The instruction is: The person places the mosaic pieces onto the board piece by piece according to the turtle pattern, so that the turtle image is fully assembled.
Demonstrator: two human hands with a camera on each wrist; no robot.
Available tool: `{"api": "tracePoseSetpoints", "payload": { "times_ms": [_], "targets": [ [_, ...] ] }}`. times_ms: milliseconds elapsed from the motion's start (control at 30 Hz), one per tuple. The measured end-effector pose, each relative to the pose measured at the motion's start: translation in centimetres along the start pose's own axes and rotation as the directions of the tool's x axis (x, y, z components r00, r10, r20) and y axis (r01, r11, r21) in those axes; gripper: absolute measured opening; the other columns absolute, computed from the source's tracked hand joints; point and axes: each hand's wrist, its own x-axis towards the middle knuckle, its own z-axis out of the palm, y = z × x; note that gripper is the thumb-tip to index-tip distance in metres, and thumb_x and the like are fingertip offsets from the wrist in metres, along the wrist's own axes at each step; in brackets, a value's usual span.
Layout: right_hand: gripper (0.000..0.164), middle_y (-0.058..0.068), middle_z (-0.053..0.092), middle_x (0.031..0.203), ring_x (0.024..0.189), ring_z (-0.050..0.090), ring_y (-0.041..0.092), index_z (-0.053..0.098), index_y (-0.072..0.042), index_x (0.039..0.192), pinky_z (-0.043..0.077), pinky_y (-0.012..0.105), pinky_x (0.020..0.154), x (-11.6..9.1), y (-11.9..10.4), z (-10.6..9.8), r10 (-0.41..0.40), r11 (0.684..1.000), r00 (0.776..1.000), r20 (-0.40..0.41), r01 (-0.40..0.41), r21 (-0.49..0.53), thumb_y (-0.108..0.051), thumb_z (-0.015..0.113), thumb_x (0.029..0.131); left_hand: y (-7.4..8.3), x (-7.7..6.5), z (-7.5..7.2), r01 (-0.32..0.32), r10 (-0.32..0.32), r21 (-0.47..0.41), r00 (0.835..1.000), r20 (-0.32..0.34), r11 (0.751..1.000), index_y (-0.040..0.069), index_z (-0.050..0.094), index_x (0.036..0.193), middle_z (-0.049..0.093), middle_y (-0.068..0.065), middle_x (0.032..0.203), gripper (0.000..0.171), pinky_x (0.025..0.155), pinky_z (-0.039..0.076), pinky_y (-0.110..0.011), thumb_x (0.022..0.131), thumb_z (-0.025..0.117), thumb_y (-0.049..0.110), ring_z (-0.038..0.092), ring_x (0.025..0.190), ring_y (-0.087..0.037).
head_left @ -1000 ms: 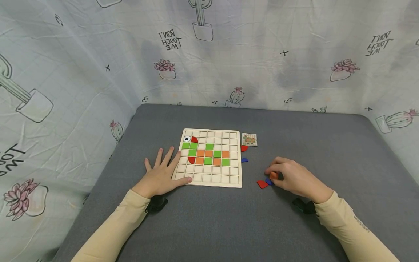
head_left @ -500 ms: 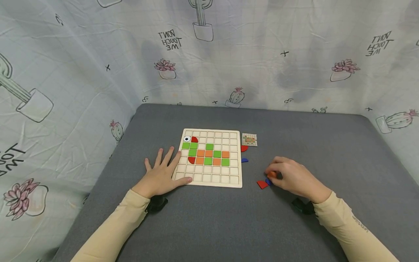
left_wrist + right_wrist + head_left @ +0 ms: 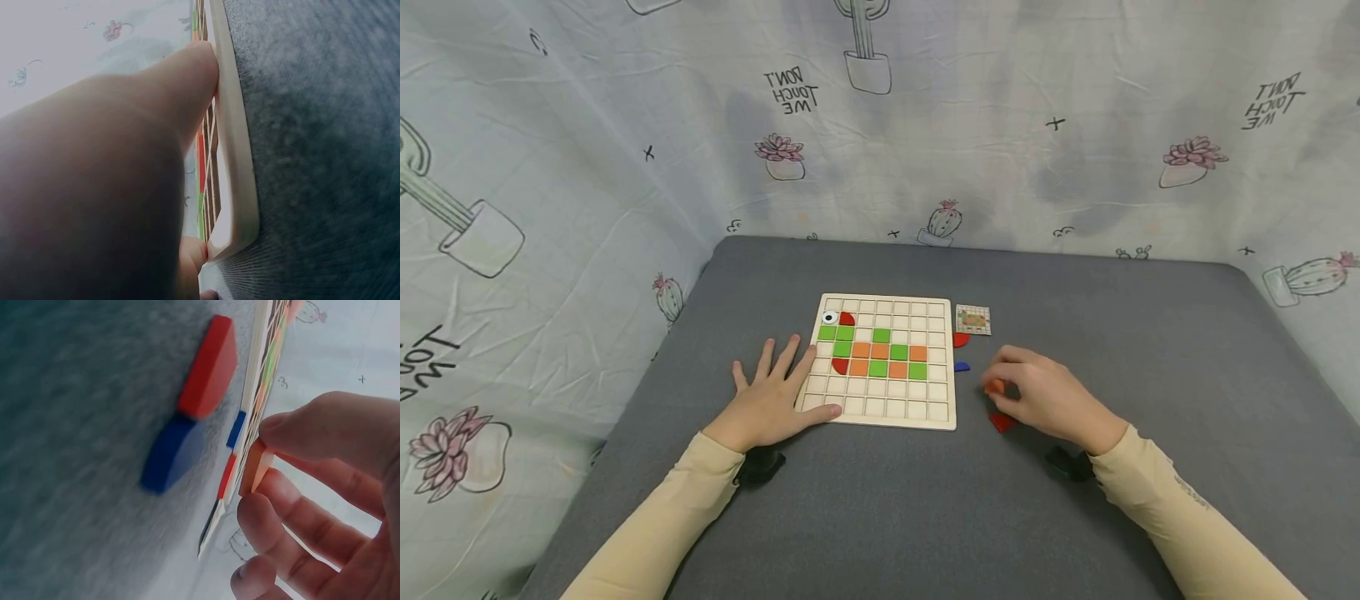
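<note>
My left hand (image 3: 766,410) lies with fingers spread on the left side of a pale wooden grid board (image 3: 938,317); its thumb rests on the near edge, as the left wrist view also shows. Green, orange and red tiles sit in the board's cells, with an eye tile (image 3: 830,317) at the upper left. Right of the board, my right hand (image 3: 1047,397) pinches an orange tile (image 3: 255,465) between thumb and fingers, above the table. Below it lie a red tile (image 3: 1002,422) and a blue tile (image 3: 175,453); the hand hides the blue one in the head view.
A small pattern card (image 3: 973,320) lies by the board's upper right corner. Another red tile (image 3: 961,340) and a blue tile (image 3: 962,367) lie along the board's right edge. Behind the grey table (image 3: 880,517) hangs a printed cloth (image 3: 985,150).
My right hand has moved left and slightly away from me, carrying the orange tile toward the board. My left hand has stayed in place.
</note>
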Motion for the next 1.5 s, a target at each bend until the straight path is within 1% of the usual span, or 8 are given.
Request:
{"api": "tracePoseSetpoints", "payload": {
  "times_ms": [333,667,800,967,1067,1133,1333,1500],
  "targets": [
    [0.014,-0.006,0.064,0.098,0.074,0.059,0.012,0.08,-0.017,0.098,0.047,0.024,0.061,2.1,-0.6,0.6,0.0,1.0,1.0,0.005,0.0,0.024,-0.01,0.084,0.087,-0.1,0.2,0.0,-0.007,0.007,-0.002,1.0,-0.005,1.0,0.019,0.014,0.17,0.002,-0.015,0.176,0.111,0.107,-0.003,-0.089,0.089,0.054,0.084,-0.007,0.159,-0.051],
    [0.011,-0.001,0.065,0.099,0.078,0.06,0.018,0.078,-0.015,0.096,0.049,0.029,0.065,5.1,-1.5,1.2,-0.022,0.998,1.0,0.017,0.021,0.064,-0.01,0.083,0.088,-0.1,0.2,0.0,-0.01,0.01,0.008,1.0,-0.008,1.0,0.019,0.014,0.169,0.003,-0.016,0.176,0.111,0.107,-0.002,-0.09,0.088,0.054,0.084,-0.006,0.159,-0.051],
    [0.01,-0.002,0.067,0.099,0.082,0.061,0.018,0.078,-0.015,0.096,0.051,0.031,0.067,6.2,-2.0,1.7,-0.035,0.997,0.999,0.019,0.034,0.067,-0.011,0.083,0.089,-0.1,0.2,0.0,-0.012,0.012,0.011,1.0,-0.008,1.0,0.018,0.014,0.169,0.003,-0.016,0.176,0.111,0.107,-0.002,-0.09,0.088,0.054,0.083,-0.005,0.159,-0.052],
    [0.009,0.001,0.067,0.095,0.077,0.061,0.015,0.079,-0.014,0.096,0.051,0.029,0.064,7.7,-2.8,2.6,-0.101,0.995,0.995,-0.014,0.102,0.018,-0.01,0.082,0.089,-0.1,0.1,0.0,-0.011,0.011,0.006,1.0,-0.011,1.0,0.019,0.015,0.169,0.003,-0.016,0.176,0.111,0.107,-0.002,-0.09,0.089,0.055,0.083,-0.005,0.159,-0.052],
    [0.007,0.002,0.067,0.094,0.078,0.062,0.014,0.079,-0.014,0.095,0.053,0.03,0.066,8.6,-3.2,3.2,-0.155,0.988,0.987,-0.032,0.155,-0.005,-0.009,0.081,0.09,-0.2,0.0,0.0,-0.009,0.009,-0.004,1.0,-0.008,1.0,0.019,0.015,0.169,0.003,-0.016,0.176,0.11,0.107,-0.003,-0.09,0.089,0.055,0.082,-0.006,0.159,-0.051],
    [0.006,0.002,0.067,0.094,0.079,0.062,0.014,0.079,-0.013,0.095,0.054,0.031,0.068,9.0,-3.5,3.4,-0.165,0.986,0.986,-0.033,0.166,0.008,-0.009,0.08,0.091,-0.2,-0.1,0.1,-0.008,0.008,-0.01,1.0,-0.007,1.0,0.019,0.015,0.169,0.003,-0.016,0.176,0.11,0.107,-0.003,-0.09,0.089,0.055,0.082,-0.006,0.159,-0.052],
    [0.008,0.003,0.066,0.094,0.077,0.057,0.012,0.079,-0.01,0.097,0.051,0.03,0.07,10.4,-3.9,3.7,-0.111,0.991,0.994,-0.013,0.112,0.077,-0.005,0.076,0.091,-0.3,-0.2,0.2,-0.002,0.002,-0.008,1.0,-0.014,1.0,0.018,0.016,0.169,0.005,-0.017,0.176,0.111,0.107,-0.002,-0.09,0.088,0.055,0.083,-0.004,0.159,-0.052],
    [0.009,0.003,0.065,0.093,0.074,0.052,0.012,0.078,-0.009,0.099,0.047,0.029,0.068,11.4,-3.9,3.9,-0.078,0.992,0.997,0.0,0.078,0.103,-0.005,0.075,0.093,-0.3,-0.1,0.2,-0.001,0.001,-0.002,1.0,-0.016,1.0,0.019,0.016,0.169,0.005,-0.017,0.176,0.111,0.107,-0.001,-0.09,0.088,0.054,0.083,-0.004,0.159,-0.052]
  ]
}}
